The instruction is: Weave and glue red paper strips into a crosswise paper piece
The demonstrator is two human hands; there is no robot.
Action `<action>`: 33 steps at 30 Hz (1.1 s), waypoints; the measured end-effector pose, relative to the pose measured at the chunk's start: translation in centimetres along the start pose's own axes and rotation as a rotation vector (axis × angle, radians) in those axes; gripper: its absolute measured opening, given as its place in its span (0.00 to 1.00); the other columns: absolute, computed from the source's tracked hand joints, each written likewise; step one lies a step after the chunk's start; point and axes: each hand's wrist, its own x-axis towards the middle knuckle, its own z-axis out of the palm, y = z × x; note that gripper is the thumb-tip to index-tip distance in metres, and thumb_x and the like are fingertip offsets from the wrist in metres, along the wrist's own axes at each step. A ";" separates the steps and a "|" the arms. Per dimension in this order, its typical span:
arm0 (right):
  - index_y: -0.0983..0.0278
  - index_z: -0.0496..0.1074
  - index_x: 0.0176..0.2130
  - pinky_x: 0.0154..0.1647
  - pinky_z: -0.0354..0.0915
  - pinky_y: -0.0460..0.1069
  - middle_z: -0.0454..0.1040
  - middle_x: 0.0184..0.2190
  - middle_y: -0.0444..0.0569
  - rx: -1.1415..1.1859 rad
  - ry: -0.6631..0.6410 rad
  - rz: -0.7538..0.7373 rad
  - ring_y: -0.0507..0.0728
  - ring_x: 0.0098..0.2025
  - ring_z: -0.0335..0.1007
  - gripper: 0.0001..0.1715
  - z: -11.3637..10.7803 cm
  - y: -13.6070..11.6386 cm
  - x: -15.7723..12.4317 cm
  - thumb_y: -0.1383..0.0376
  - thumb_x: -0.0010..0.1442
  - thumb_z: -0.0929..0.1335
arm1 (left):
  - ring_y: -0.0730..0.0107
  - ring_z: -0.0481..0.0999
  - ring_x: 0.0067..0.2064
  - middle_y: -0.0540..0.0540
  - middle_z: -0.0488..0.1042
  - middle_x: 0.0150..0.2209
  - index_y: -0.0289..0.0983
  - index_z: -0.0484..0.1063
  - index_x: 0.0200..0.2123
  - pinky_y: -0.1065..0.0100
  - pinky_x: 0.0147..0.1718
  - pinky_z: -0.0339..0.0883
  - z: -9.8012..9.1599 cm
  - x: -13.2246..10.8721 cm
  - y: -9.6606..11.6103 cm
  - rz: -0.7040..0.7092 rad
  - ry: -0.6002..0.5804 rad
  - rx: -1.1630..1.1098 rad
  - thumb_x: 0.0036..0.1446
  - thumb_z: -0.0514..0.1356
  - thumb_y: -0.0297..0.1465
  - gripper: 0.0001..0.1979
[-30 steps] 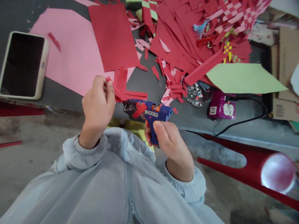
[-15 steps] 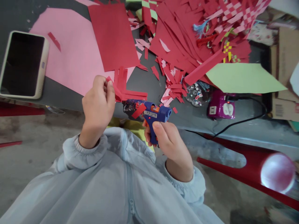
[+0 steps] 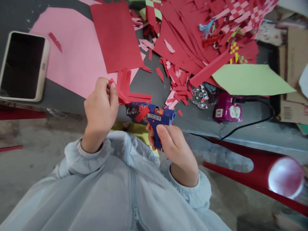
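My right hand (image 3: 176, 146) is wrapped around the handle of a blue hot glue gun (image 3: 160, 117), whose small red light is lit. Its nozzle points left, toward the red paper strips at the table's front edge. A short red paper piece (image 3: 142, 113) lies against the gun's front. My left hand (image 3: 102, 109) pinches a red paper strip (image 3: 112, 81) between thumb and fingers; most of that strip is hidden by the hand. Just beyond, several red strips (image 3: 125, 85) cross one another on the table near the nozzle.
A phone (image 3: 22, 65) lies at the left on pink paper (image 3: 74, 48). Beyond are a red sheet (image 3: 116, 37) and heaps of red scraps. To the right are a dish of beads (image 3: 202, 98), a green sheet (image 3: 250, 80) and a purple power adapter (image 3: 227, 109) with a black cord.
Almost nothing differs. Both hands, the glue gun and the pinched strip stay in place, apart from a very slight shift of the whole view.
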 end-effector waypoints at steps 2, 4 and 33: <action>0.61 0.70 0.39 0.23 0.61 0.48 0.73 0.21 0.41 0.007 0.007 -0.005 0.50 0.20 0.67 0.27 0.0 0.0 0.1 0.44 0.72 0.57 | 0.61 0.79 0.32 0.50 0.77 0.26 0.47 0.67 0.40 0.60 0.33 0.65 0.0 0.0 0.0 0.010 0.015 -0.003 0.71 0.50 0.40 0.09; 0.61 0.70 0.38 0.22 0.61 0.48 0.73 0.21 0.41 0.012 0.017 -0.009 0.50 0.20 0.67 0.27 0.0 0.0 0.2 0.44 0.71 0.57 | 0.61 0.79 0.32 0.50 0.77 0.26 0.47 0.67 0.40 0.60 0.33 0.66 0.0 0.0 0.0 0.017 0.023 -0.012 0.71 0.50 0.41 0.09; 0.60 0.75 0.41 0.16 0.51 0.52 0.67 0.19 0.45 0.196 0.616 -0.010 0.54 0.18 0.61 0.24 -2.2 0.8 -1.9 0.47 0.70 0.60 | 0.59 0.80 0.43 0.42 0.81 0.46 0.41 0.80 0.49 0.60 0.40 0.74 -1.2 -3.1 -0.9 0.492 -0.134 0.191 0.66 0.53 0.29 0.16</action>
